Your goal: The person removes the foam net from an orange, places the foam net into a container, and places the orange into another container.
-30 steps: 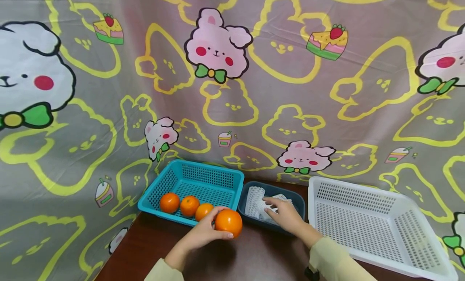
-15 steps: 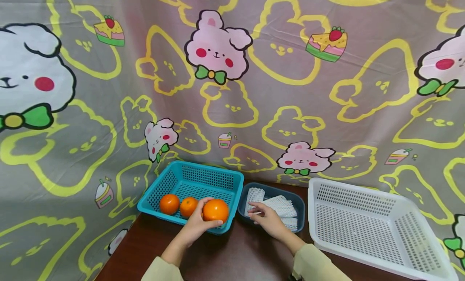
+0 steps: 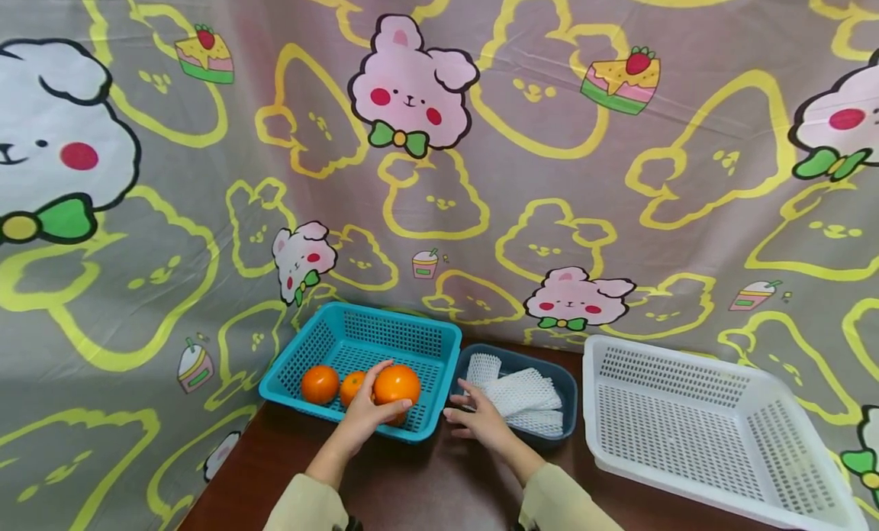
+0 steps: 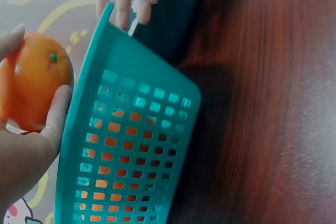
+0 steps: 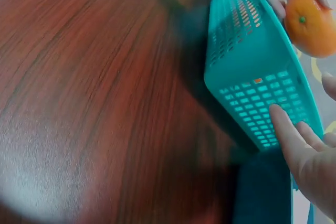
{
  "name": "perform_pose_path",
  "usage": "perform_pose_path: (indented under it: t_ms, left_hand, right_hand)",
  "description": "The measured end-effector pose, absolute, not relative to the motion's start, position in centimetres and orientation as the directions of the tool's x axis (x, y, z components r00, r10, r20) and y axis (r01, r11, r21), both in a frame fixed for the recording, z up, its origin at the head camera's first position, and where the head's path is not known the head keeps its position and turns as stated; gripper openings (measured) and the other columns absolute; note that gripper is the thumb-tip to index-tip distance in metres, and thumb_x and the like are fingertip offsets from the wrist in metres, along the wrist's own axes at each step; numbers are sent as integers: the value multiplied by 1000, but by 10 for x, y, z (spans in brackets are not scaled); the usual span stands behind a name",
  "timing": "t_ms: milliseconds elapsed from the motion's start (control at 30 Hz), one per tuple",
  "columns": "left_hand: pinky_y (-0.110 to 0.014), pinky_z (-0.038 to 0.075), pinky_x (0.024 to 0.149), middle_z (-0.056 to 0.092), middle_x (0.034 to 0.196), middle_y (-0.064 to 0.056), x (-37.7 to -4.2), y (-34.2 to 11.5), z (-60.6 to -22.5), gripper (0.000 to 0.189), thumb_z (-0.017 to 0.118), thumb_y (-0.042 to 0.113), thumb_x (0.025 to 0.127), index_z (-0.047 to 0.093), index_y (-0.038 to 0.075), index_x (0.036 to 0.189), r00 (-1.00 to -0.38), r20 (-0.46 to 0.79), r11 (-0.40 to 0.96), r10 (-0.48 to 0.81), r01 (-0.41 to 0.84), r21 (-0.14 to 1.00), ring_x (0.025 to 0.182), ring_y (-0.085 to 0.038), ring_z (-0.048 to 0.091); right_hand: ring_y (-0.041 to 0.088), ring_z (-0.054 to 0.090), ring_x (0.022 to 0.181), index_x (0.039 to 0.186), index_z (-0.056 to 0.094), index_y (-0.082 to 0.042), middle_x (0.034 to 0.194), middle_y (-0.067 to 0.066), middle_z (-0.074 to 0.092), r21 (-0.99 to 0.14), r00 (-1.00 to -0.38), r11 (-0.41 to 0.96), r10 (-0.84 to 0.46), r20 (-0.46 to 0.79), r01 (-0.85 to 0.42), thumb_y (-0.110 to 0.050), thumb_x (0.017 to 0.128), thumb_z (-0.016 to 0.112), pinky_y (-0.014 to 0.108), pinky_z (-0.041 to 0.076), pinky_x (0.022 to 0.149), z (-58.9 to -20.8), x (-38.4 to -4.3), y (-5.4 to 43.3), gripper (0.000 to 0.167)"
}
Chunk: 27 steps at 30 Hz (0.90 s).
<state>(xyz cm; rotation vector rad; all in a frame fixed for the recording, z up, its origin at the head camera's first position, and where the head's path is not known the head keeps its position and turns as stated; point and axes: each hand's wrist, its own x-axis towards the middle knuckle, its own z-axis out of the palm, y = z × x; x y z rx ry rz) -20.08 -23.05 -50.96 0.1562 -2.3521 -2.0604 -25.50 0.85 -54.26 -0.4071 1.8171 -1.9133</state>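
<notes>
My left hand grips an orange over the front right part of a teal basket. In the left wrist view the held orange shows its green stem spot, with the thumb along its side near the basket rim. Below it in the basket lie more oranges, one largely hidden behind the hand and the held fruit. My right hand, fingers spread and holding nothing, hovers between the basket's right side and a dark blue bin. White foam net sleeves lie in that bin.
To the right stands a large white basket, its perforated floor showing. All the containers stand on a dark reddish-brown wooden table. A cartoon-print curtain hangs close behind and on the left.
My left hand has carried the orange left, from in front of the basket's corner to over the basket. My right hand has drawn back left from above the foam sleeves, leaving them uncovered.
</notes>
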Motion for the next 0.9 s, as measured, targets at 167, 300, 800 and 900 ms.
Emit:
perform_pose_path:
  t_ms: [167, 300, 800, 900]
  left_hand:
    - [-46, 54, 90, 40, 145, -24, -210, -232, -511, 77, 78, 22, 93, 33, 15, 155, -995, -60, 159, -74, -71, 985, 119, -39, 52]
    - [-49, 54, 94, 37, 147, -25, -215, -230, -512, 75, 75, 20, 94, 31, 14, 155, -996, -66, 109, -58, -72, 991, 122, -41, 51]
    - [-58, 46, 103, 34, 153, -22, -232, -227, -515, 59, 46, 35, 110, 23, 9, 157, -998, -42, -152, -39, -36, 988, 122, -31, 54]
    - [-55, 51, 99, 36, 152, -21, -237, -225, -515, 60, 51, 38, 108, 29, 11, 156, -996, -59, -127, -74, -49, 991, 122, -34, 54]
  right_hand:
    - [44, 65, 111, 160, 13, 7, 148, 39, 39, -988, -840, -29, -530, -115, 154, -6, 97, 68, 58, 53, 90, -546, -252, 0, 85]
    - [35, 71, 99, 159, 11, 9, 142, 39, 44, -986, -849, -60, -518, -101, 153, 0, 95, 67, 57, 55, 87, -547, -248, -8, 85]
    - [22, 71, 89, 160, 12, 7, 129, 29, 52, -980, -885, -91, -450, -118, 177, 6, 93, 69, 42, 60, 81, -548, -247, -17, 88]
    - [23, 71, 90, 159, 14, 8, 124, 27, 54, -983, -888, -79, -447, -112, 164, 7, 92, 70, 42, 60, 81, -547, -246, -17, 88]
